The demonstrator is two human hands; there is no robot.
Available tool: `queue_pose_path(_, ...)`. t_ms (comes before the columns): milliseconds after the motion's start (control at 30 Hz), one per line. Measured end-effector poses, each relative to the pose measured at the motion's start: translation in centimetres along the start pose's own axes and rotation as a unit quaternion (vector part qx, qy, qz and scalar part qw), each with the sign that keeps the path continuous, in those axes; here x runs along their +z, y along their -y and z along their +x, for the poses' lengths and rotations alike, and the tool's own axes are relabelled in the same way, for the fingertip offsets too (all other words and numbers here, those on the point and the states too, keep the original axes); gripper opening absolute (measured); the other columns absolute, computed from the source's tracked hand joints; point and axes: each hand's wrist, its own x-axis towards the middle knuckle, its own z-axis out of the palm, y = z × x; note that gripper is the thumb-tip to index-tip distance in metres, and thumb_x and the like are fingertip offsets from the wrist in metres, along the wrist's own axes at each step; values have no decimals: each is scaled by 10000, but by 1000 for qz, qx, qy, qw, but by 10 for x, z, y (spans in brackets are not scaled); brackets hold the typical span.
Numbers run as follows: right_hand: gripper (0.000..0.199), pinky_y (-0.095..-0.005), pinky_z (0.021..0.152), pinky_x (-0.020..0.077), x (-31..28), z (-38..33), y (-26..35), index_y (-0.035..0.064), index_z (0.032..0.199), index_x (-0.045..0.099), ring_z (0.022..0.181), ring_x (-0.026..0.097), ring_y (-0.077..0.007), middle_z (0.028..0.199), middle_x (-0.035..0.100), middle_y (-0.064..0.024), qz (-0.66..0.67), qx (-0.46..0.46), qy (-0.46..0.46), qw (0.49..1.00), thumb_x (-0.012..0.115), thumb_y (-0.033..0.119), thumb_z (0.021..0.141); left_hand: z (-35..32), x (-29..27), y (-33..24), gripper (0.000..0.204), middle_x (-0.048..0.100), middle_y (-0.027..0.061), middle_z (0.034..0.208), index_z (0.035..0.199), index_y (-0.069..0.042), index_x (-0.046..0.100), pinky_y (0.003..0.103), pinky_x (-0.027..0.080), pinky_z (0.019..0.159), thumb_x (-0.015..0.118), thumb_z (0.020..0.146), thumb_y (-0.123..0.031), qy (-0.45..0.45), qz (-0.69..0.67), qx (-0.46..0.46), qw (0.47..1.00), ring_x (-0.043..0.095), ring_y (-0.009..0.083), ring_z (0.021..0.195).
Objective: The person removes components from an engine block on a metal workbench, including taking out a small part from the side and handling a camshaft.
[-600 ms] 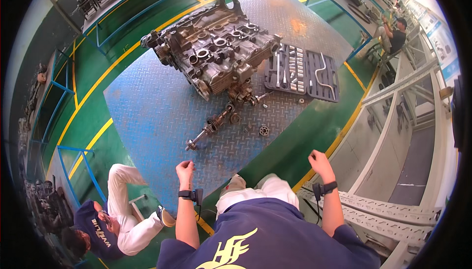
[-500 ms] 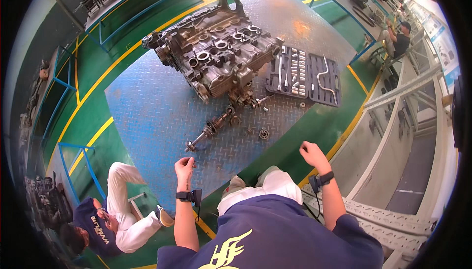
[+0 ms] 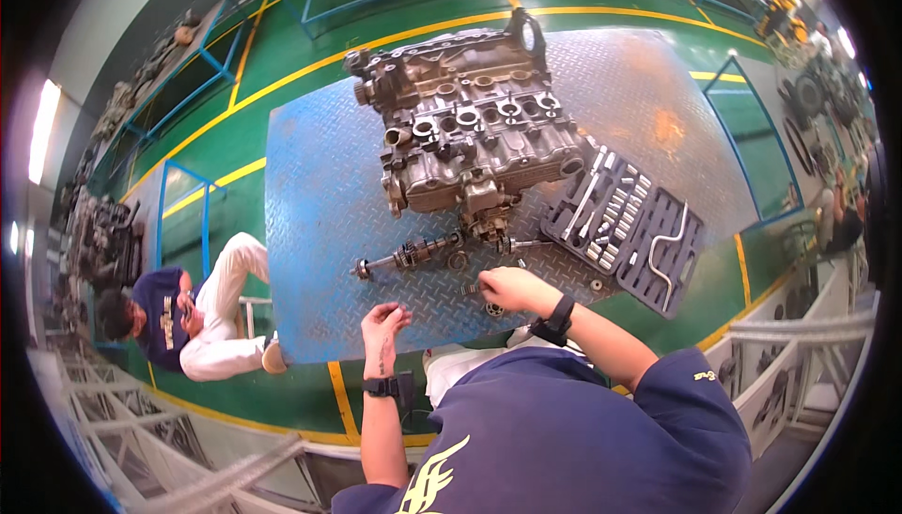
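My left hand hovers above the near edge of the blue metal table, fingers closed in a pinch. Anything between its fingertips is too small to make out. Farther right, my right hand is closed with its fingers curled down, hiding whatever they may hold. A small round bearing-like part shows just below that hand. Beyond my hands lies a shaft with gears, a ring beside its right end. The large metal engine stands behind them.
An open case of sockets and wrenches lies right of the engine, with a small nut-like ring by its near edge. To the left, another person sits low beside the table. Blue frames stand around, and a pale metal rack is at right.
My view has turned, and I am closer to the table. My right hand has moved left and forward over the small parts; my left hand is now over the table's near edge.
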Motion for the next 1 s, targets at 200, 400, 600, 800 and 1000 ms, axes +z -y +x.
queue_pose_path(200, 184, -452, 707, 473, -20, -62, -63, 20, 829, 567, 794, 587, -377, 797, 605, -199, -40, 54, 34, 997, 531, 194, 782, 13, 70, 5, 241, 646, 133, 906, 1041, 56, 561, 274, 542, 693, 624, 844, -69, -34, -132, -14, 991, 650, 213, 790)
queue_pose_path(400, 162, -434, 654, 469, -39, -131, -94, -20, 817, 552, 756, 581, -392, 765, 587, -227, 6, 146, -38, 988, 571, 134, 773, 54, 126, 14, 223, 632, 151, 933, 1021, 58, 568, 337, 514, 858, 614, 853, -81, 99, -284, 74, 951, 626, 250, 904)
queue_pose_path(600, 161, -359, 581, 451, -56, -198, -128, -44, 813, 533, 621, 583, -251, 666, 576, -180, 41, 265, -118, 956, 565, 111, 784, 115, 153, 33, 158, 634, 140, 897, 957, 56, 580, 353, 541, 812, 620, 843, -47, 13, -348, 69, 935, 634, 251, 833)
queue_pose_path(800, 171, -354, 586, 454, -53, -226, -158, -48, 810, 543, 609, 581, -246, 658, 582, -162, -4, 317, -121, 941, 561, 118, 773, 126, 164, 14, 108, 631, 137, 902, 919, 51, 584, 361, 539, 834, 609, 816, 27, -5, -355, 50, 933, 636, 278, 830)
queue_pose_path(1000, 193, -349, 607, 461, -49, -185, -138, -50, 823, 564, 635, 590, -248, 688, 595, -169, 40, 303, -121, 944, 562, 137, 775, 125, 172, 7, 56, 621, 146, 915, 877, 50, 579, 351, 545, 848, 573, 822, 54, -12, -367, 38, 929, 624, 283, 870)
